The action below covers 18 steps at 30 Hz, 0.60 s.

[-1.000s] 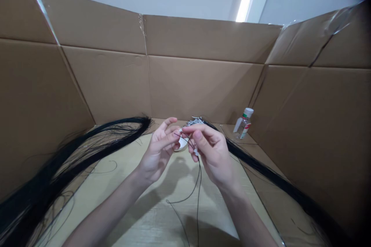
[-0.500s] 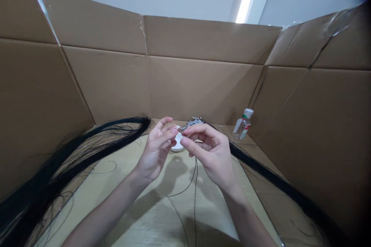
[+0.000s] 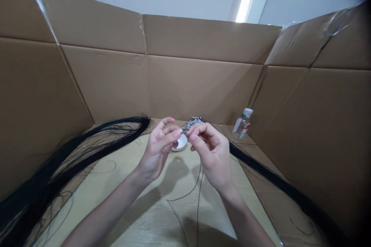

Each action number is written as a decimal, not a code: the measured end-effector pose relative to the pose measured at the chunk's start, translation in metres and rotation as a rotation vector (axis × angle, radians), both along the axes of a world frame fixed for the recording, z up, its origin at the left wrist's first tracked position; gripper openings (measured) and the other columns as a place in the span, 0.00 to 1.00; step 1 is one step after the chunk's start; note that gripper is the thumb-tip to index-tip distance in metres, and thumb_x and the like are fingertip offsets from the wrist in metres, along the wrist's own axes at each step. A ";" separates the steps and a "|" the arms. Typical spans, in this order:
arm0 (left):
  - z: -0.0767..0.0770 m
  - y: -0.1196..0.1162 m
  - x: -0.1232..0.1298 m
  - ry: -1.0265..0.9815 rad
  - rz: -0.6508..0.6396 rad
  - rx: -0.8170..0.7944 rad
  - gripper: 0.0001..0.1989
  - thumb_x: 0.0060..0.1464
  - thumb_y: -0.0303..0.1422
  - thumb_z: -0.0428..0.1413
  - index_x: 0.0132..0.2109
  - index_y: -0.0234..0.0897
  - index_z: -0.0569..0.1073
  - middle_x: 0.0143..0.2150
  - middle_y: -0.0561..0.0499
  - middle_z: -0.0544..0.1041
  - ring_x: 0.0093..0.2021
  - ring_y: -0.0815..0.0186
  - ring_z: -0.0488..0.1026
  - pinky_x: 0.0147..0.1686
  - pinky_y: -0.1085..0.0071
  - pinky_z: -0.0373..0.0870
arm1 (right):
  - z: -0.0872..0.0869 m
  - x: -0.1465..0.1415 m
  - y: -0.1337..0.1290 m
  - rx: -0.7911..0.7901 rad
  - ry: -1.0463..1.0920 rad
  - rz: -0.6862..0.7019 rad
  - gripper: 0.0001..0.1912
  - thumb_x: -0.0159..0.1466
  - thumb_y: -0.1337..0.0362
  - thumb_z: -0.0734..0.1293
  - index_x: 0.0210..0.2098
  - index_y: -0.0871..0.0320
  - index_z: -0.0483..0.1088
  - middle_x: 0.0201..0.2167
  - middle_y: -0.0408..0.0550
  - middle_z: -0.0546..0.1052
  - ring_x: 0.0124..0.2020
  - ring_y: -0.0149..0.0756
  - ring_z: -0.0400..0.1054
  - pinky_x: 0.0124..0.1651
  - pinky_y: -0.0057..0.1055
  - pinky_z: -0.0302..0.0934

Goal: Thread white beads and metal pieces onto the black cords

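Observation:
My left hand (image 3: 158, 148) is at the centre, thumb and forefinger pinched on a tiny pale piece whose details are too small to tell. Close beside it on the right, my right hand (image 3: 213, 152) pinches a thin dark cord (image 3: 198, 185). Two strands of that cord hang below my right hand onto the pale board. Behind the fingers sits a small white bowl (image 3: 181, 143), partly hidden by my left hand. Past the hands lies a pile of small silvery pieces (image 3: 193, 122).
Black strand bundles lie at the left (image 3: 101, 150) and right (image 3: 266, 170). A clear bottle with a white cap (image 3: 242, 124) stands at the back right. Cardboard walls (image 3: 203, 88) surround the pale board (image 3: 139, 208).
My right hand's fingertips have drawn slightly away from my left hand's, showing more of the white bowl. The hanging cord has shifted a little to the right.

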<state>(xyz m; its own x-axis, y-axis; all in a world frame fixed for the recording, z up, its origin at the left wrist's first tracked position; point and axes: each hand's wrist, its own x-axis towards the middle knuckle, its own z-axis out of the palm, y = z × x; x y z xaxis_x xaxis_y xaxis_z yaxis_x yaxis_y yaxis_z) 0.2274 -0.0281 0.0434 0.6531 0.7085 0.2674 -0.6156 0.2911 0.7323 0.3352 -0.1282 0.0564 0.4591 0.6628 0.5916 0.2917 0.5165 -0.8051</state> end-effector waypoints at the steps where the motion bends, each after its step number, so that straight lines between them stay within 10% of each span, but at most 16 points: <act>1: -0.001 0.000 0.000 -0.003 -0.003 0.010 0.24 0.49 0.26 0.72 0.50 0.38 0.71 0.33 0.58 0.79 0.29 0.75 0.75 0.32 0.80 0.71 | 0.001 0.000 0.000 0.007 -0.029 -0.029 0.07 0.67 0.63 0.69 0.32 0.57 0.71 0.34 0.45 0.77 0.34 0.32 0.69 0.36 0.29 0.64; 18: -0.003 -0.002 0.000 -0.003 -0.012 0.069 0.23 0.50 0.26 0.71 0.48 0.38 0.70 0.32 0.57 0.79 0.28 0.75 0.73 0.31 0.79 0.70 | 0.005 -0.005 -0.005 0.026 -0.134 -0.136 0.07 0.64 0.68 0.67 0.30 0.56 0.68 0.33 0.43 0.76 0.35 0.32 0.71 0.36 0.28 0.66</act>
<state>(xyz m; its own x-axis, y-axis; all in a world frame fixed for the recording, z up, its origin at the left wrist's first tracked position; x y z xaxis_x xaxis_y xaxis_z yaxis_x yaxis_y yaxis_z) 0.2278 -0.0303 0.0400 0.6605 0.6806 0.3171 -0.6147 0.2476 0.7489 0.3304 -0.1337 0.0617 0.4593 0.5839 0.6694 0.4642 0.4847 -0.7413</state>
